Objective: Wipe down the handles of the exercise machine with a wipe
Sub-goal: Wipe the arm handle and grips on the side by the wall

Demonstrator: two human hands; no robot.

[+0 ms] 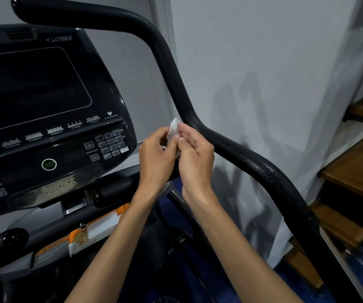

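Observation:
A small white wipe (173,127) is pinched between the fingertips of both hands, held up just left of the long black curved handle (237,154) of the exercise machine. My left hand (156,158) grips the wipe's left side and my right hand (194,156) its right side. The wipe is bunched and mostly hidden by my fingers. It does not touch the handle. Water droplets speckle the handle's middle stretch to the right of my hands.
The machine's black console (45,101) with a keypad fills the left. Below it sit short black grips (112,191) and an orange and white wipe packet (93,230). A grey wall stands behind the handle, and wooden stairs (355,167) rise at the right.

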